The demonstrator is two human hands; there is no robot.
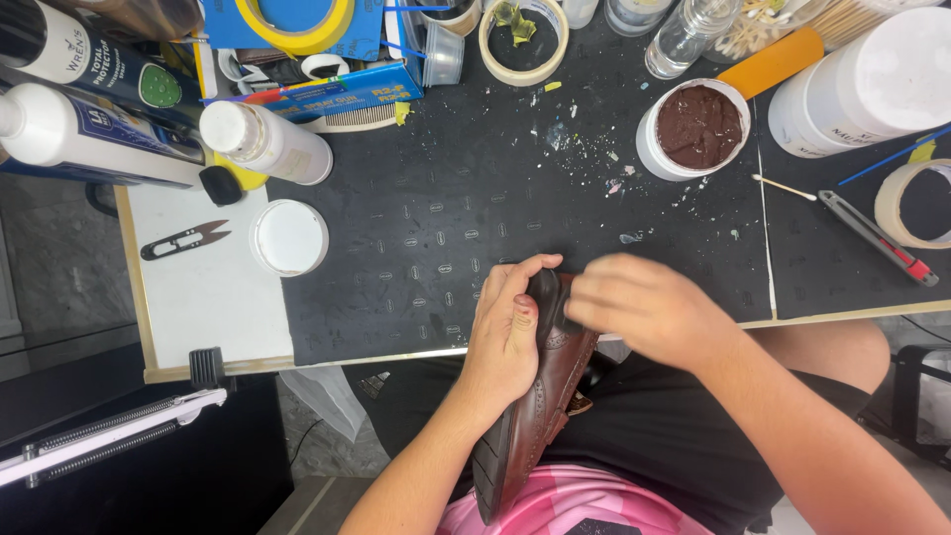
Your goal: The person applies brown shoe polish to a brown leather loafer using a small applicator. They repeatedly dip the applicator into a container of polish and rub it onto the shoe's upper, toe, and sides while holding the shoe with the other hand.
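We had one brown brogue shoe (pixel 540 396) on its side across the lap, toe up at the front table edge, sole facing left. Left hand (pixel 507 332) was closed around the toe end, fingers curled over the top, palm against the sole side. Right hand (pixel 644 305) was bent over the toe from the other side, fingertips pressed to the leather; we couldn't tell whether it pinched anything between them.

Count on the black mat (pixel 475 198): one open white tub of brown paste (pixel 696 127) up right of the hands, one loose white lid (pixel 288 237) at the mat's left edge, three tape rolls (one yellow (pixel 295 28), one cream (pixel 523 40), one cream (pixel 916 203) cut by the right frame edge). One cotton swab (pixel 785 187) and one utility knife (pixel 878 238) lay right of the tub. One thread snip (pixel 185 239) sat on the white board (pixel 198 297), left.

Bottles: two big white ones (pixel 89 139) lying top left, one small white one (pixel 267 144) beside them, one large white jar (pixel 862 89) top right, one clear bottle (pixel 688 35) at the back.

Edges: shoe toe was just over the front table edge. Mat between the hands and the paste tub held only scattered flecks, so room there. Back row was crowded. One lamp arm (pixel 109 431) sat low left, well apart from the hands.
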